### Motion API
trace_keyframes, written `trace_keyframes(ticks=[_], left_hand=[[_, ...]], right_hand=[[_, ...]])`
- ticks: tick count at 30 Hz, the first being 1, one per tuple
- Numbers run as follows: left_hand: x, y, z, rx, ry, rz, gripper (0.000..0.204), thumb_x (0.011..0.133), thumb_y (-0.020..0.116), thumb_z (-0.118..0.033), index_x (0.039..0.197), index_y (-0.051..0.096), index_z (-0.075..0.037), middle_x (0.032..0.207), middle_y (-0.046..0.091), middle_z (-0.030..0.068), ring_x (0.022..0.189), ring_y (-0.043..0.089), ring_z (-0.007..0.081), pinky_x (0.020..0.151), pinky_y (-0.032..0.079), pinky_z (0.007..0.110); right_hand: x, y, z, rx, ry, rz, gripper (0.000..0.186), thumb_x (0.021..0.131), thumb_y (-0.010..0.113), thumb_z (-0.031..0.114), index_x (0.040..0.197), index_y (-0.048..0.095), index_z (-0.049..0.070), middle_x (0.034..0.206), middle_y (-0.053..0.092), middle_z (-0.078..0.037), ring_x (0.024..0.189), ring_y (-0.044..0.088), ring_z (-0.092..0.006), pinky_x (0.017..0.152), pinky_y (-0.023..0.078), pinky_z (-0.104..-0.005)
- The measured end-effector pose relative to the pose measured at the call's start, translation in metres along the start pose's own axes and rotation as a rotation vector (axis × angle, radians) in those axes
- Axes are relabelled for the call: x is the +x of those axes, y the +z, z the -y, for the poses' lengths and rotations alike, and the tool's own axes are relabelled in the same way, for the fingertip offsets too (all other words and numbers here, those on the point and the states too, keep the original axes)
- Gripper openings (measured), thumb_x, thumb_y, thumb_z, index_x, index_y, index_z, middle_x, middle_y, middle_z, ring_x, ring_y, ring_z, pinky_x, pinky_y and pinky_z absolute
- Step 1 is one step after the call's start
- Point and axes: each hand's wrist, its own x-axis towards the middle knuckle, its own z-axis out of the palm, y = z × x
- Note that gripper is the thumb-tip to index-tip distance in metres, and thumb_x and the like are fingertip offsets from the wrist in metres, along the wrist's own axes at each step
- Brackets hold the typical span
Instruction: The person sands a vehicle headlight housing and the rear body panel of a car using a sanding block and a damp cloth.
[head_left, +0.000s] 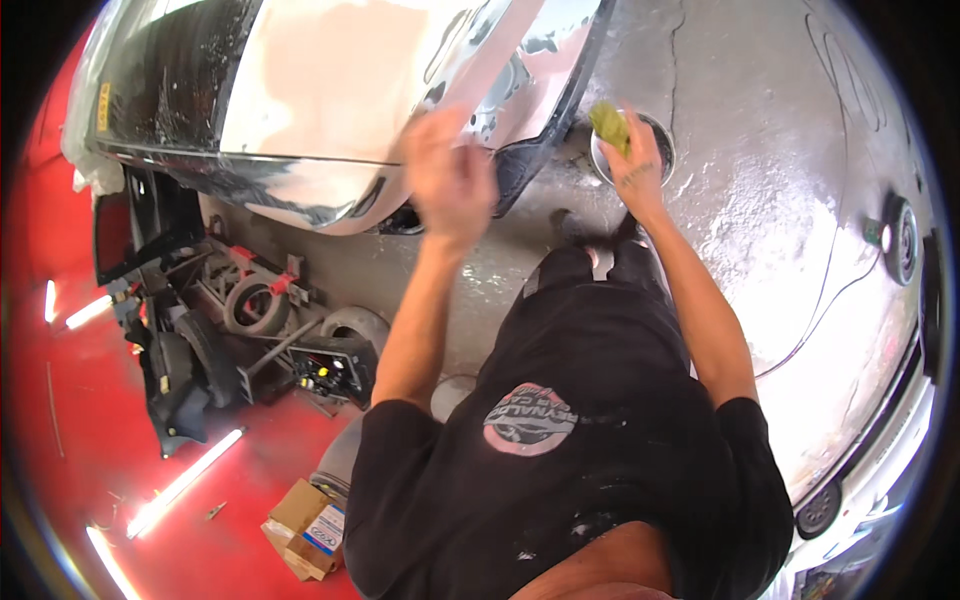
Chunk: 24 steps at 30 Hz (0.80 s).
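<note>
Black cloth fills the near part of the view: the person's T-shirt (600, 450) with a round pink emblem on the chest, and below it dark trousers running away toward the wet grey concrete floor (780, 200). To the near left lie small cardboard boxes (300, 525) on a glossy red floor (60, 400), and beyond them a heap of dark stripped car parts (230, 320).

Both bare forearms reach away from the body. The left hand (450, 175) is blurred, raised flat against the white car body panel (340, 80) at the far left; its fingers look spread and it appears to hold nothing, though the blur keeps me from telling for sure.

The right hand (635, 165) is farther right and is closed on a yellow-green sponge (610, 125), which sticks out past the fingers on the far side, its long axis running roughly away from the person. Hand and sponge hover right over a round metal bowl (655, 135) standing on the floor, just right of the panel's dark lower edge. The panel therefore lies to the left of the sponge, and the empty left hand is the one nearer to it.
</note>
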Motion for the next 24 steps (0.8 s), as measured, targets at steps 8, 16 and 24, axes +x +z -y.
trace_keyframes(ticks=[8, 16, 24], left_hand=[[0.015, -0.06, 0.094, 0.405, -0.187, -0.037, 0.05, 0.095, 0.065, -0.002, 0.142, 0.052, 0.009, 0.137, 0.058, 0.0247, 0.132, 0.049, 0.0404, 0.114, 0.037, 0.052], [0.005, -0.065, 0.106, 0.421, -0.225, -0.023, 0.051, 0.094, 0.066, -0.006, 0.142, 0.054, 0.009, 0.141, 0.055, 0.0271, 0.134, 0.047, 0.0412, 0.116, 0.034, 0.053], [0.008, -0.061, 0.105, 0.412, -0.239, 0.028, 0.046, 0.096, 0.062, -0.001, 0.14, 0.055, 0.009, 0.14, 0.057, 0.026, 0.135, 0.048, 0.0393, 0.116, 0.035, 0.052]], right_hand=[[0.13, 0.135, -0.005, -0.061, -0.342, 0.067, 0.057, 0.089, 0.07, 0.008, 0.144, 0.059, 0.018, 0.135, 0.058, -0.016, 0.118, 0.058, -0.0381, 0.102, 0.054, -0.0465], [0.042, 0.123, -0.011, -0.036, -0.17, -0.047, 0.052, 0.087, 0.077, 0.005, 0.137, 0.065, 0.012, 0.119, 0.066, -0.015, 0.105, 0.062, -0.0377, 0.092, 0.055, -0.046], [0.102, 0.139, 0.002, 0.08, -0.203, -0.125, 0.039, 0.082, 0.076, 0.007, 0.12, 0.069, 0.009, 0.102, 0.061, -0.015, 0.102, 0.058, -0.039, 0.088, 0.052, -0.0461]])
